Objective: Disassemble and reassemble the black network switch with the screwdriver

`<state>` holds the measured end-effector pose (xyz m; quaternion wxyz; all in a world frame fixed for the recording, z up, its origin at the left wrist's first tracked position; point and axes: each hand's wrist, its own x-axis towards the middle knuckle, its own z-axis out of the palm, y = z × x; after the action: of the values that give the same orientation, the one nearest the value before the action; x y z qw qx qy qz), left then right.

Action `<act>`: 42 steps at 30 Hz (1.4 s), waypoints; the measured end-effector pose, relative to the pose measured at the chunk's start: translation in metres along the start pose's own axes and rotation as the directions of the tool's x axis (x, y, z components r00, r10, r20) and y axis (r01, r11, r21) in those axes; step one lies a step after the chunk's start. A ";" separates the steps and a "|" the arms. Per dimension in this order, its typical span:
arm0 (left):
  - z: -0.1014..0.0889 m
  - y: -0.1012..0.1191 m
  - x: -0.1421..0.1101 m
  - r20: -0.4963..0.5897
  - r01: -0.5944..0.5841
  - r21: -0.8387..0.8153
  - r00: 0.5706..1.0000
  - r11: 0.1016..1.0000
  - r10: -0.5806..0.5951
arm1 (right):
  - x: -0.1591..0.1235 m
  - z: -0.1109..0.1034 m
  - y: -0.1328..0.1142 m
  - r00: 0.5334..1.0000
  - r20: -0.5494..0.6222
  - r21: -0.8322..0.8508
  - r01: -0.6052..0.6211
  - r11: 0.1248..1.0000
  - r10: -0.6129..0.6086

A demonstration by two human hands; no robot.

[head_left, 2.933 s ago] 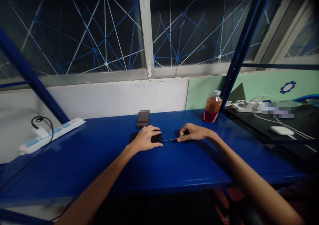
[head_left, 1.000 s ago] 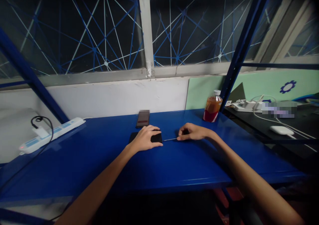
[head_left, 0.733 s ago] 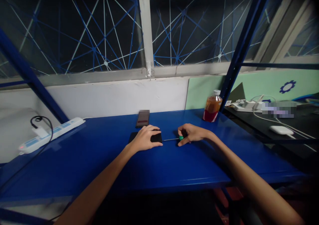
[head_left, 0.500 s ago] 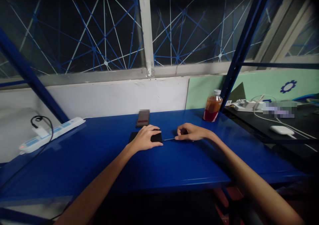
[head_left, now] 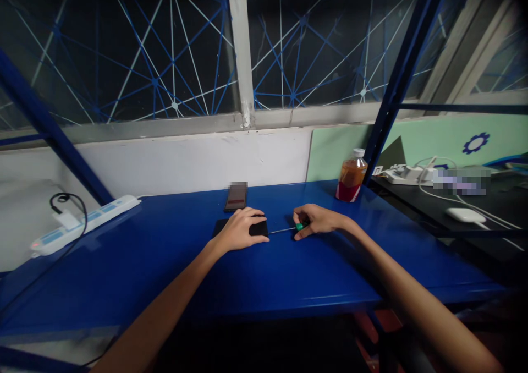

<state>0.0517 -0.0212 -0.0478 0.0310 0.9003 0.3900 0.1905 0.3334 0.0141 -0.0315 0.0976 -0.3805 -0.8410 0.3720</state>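
Observation:
My left hand (head_left: 243, 228) spans a flat black rectangular object (head_left: 259, 229) on the blue table and grips it, thumb along the near edge and fingers over the far one. What exactly the object is I cannot make out, as the hand covers much of it. In my right hand (head_left: 317, 221) is a screwdriver (head_left: 299, 227) with a green handle and a thin metal shaft. Thumb and fingers are closed loosely around the handle. The shaft lies nearly level and points left, its tip at the object's right edge.
Behind my left hand a phone (head_left: 236, 196) lies on the blue table (head_left: 165, 263). A drink bottle (head_left: 352, 177) stands at the back right. A white power strip (head_left: 86, 224) with a black cable lies at the left. Cables and a white case (head_left: 466, 215) are on the black table at right.
My right thumb and fingers have parted a little, so the screwdriver's green handle now shows between them. My left hand and the black object have stayed in place.

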 end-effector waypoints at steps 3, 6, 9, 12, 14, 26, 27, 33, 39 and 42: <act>0.000 0.000 0.000 0.005 -0.001 0.005 1.000 1.000 0.001 | -0.002 -0.001 -0.002 0.999 -0.026 -0.012 0.026 1.000 -0.027; 0.000 0.000 0.001 0.004 -0.003 0.009 1.000 1.000 0.002 | -0.003 -0.003 -0.003 1.000 -0.001 0.015 0.023 1.000 -0.023; 0.000 0.000 0.000 0.003 0.003 0.009 1.000 1.000 -0.003 | -0.002 -0.004 -0.002 0.999 -0.028 -0.028 0.041 0.999 -0.042; 0.000 0.001 0.000 0.008 0.010 0.005 1.000 1.000 -0.010 | -0.001 -0.005 -0.002 0.998 -0.047 -0.072 0.036 0.997 -0.039; 0.000 0.001 0.000 0.012 0.014 0.006 1.000 1.000 -0.014 | -0.001 -0.004 -0.003 0.998 -0.055 -0.084 0.024 0.996 -0.029; 0.000 0.006 0.000 -0.024 0.003 -0.036 1.000 0.999 -0.004 | 0.002 -0.003 0.007 0.998 -0.054 -0.041 0.036 0.998 -0.039; 0.001 0.008 0.000 -0.038 0.000 -0.049 0.999 0.999 -0.002 | 0.002 -0.003 0.006 0.998 -0.053 -0.040 0.036 0.999 -0.038; 0.004 0.015 0.003 -0.106 -0.004 -0.141 0.994 0.990 -0.011 | 0.000 -0.004 0.001 0.997 -0.064 -0.025 0.039 0.999 -0.041; 0.005 0.019 0.009 -0.173 0.040 -0.176 0.982 0.984 -0.071 | -0.002 -0.008 0.001 0.996 -0.070 -0.004 0.048 0.999 -0.048; 0.004 0.018 0.013 -0.178 0.043 -0.132 0.982 0.990 -0.067 | -0.005 -0.014 0.003 0.992 -0.113 0.004 0.065 0.998 -0.064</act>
<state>0.0735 -0.0237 -0.0437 0.0582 0.8642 0.4030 0.2956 0.3450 0.0198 -0.0234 0.1583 -0.3730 -0.8447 0.3497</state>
